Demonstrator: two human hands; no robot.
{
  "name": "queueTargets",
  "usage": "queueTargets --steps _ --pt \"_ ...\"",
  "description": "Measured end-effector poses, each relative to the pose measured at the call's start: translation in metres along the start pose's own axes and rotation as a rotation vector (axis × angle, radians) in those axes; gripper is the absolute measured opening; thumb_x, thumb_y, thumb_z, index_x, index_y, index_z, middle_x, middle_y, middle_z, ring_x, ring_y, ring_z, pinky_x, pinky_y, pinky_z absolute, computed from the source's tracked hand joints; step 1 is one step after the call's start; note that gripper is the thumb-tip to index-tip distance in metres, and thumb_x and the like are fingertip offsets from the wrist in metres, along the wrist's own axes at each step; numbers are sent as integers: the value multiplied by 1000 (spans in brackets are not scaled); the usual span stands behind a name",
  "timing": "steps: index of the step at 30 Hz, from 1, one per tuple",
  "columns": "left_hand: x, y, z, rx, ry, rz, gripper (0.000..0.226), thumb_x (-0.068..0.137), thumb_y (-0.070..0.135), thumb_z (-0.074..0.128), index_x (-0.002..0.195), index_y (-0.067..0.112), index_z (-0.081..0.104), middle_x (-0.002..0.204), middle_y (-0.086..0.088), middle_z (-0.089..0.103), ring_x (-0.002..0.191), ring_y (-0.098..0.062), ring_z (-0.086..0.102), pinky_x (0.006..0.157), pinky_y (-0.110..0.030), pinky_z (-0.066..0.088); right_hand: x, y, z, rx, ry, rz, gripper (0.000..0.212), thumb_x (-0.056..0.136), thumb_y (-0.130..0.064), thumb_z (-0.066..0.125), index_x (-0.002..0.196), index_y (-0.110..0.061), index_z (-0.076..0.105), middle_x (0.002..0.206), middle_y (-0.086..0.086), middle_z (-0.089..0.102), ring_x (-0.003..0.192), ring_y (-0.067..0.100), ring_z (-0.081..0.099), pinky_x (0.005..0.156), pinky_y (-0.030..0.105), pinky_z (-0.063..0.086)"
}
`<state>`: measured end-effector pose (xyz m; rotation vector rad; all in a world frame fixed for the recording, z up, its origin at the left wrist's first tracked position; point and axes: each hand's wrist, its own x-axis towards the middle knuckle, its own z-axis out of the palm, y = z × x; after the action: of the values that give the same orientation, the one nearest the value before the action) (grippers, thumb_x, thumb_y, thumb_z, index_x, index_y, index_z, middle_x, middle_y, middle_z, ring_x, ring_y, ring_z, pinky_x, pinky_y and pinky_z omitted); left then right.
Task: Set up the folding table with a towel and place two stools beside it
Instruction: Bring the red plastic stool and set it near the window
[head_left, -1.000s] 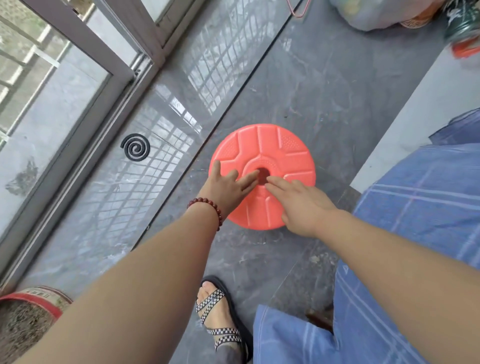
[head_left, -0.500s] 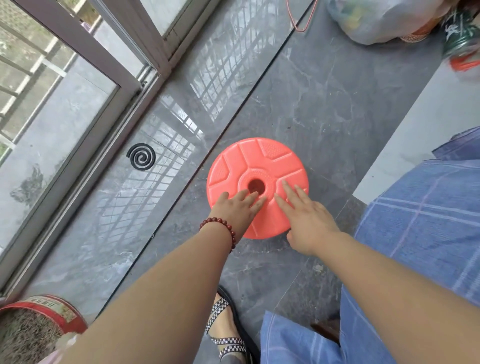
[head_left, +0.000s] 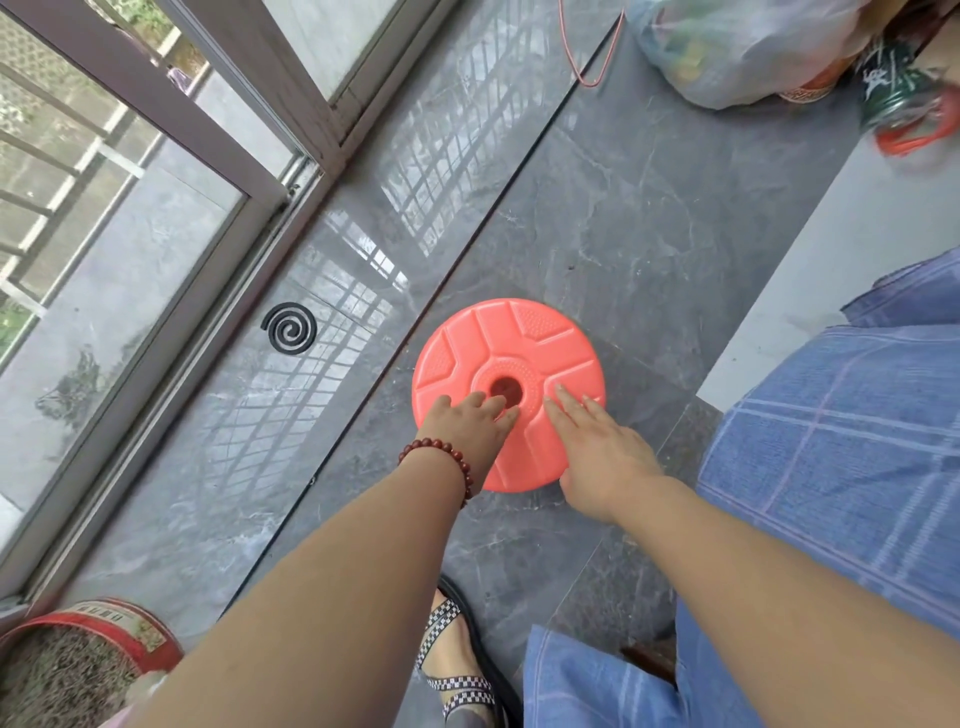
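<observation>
Progress looks past halfway, I'd say: the blue checked towel (head_left: 857, 441) already lies over the counter (head_left: 810, 260) on the right, and one coral stool (head_left: 519, 343) stands on the floor near it. A second stool isn't in view. Left hand (head_left: 467, 423) and right hand (head_left: 597, 447) both rest on the seat, grip loose, holding nothing. Writing on the red tin (head_left: 104, 623) and green bottle (head_left: 893, 88) is too blurry to read.
</observation>
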<state>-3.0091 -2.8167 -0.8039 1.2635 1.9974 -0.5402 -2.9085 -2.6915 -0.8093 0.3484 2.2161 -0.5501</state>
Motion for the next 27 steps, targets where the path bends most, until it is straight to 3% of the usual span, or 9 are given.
queueTargets --steps 4,14,19,23,27 --pt "-15 0 -15 -46 25 -33 82 86 12 55 150 22 5 156 3 10 141 -20 19 103 -41 33 -20 -6 -17 57 16 -21 80 91 -16 47 152 -20 -6 159 -8 -14 147 20 3 115 40 25" --pt "-73 4 -112 -94 138 -75 75 88 16 52 149 24 9 154 3 19 136 -22 28 103 -45 33 -92 -28 -98 118 149 -133 67 94 -17 46 151 -16 11 160 -3 2 143 22 21 115 34 24" --pt "-118 9 -165 -117 178 -124 69 92 26 50 149 26 11 151 5 24 134 -22 32 100 -46 33 -139 -41 -142 142 240 -164 64 92 -18 49 149 -20 20 159 -8 8 141 22 25 108 37 34" --pt "-162 15 -201 -216 202 -188 67 92 31 49 148 30 13 149 6 30 131 -23 36 100 -47 32 -181 -49 -170 168 290 -194 59 94 -21 49 147 -15 24 159 -1 10 143 19 21 112 27 21" --pt "-210 26 -234 -408 231 -249 72 90 32 53 149 32 12 151 6 27 132 -23 37 105 -50 32 -225 -60 -190 320 339 -174 56 95 -20 49 146 -12 28 157 3 17 142 20 23 114 29 20"
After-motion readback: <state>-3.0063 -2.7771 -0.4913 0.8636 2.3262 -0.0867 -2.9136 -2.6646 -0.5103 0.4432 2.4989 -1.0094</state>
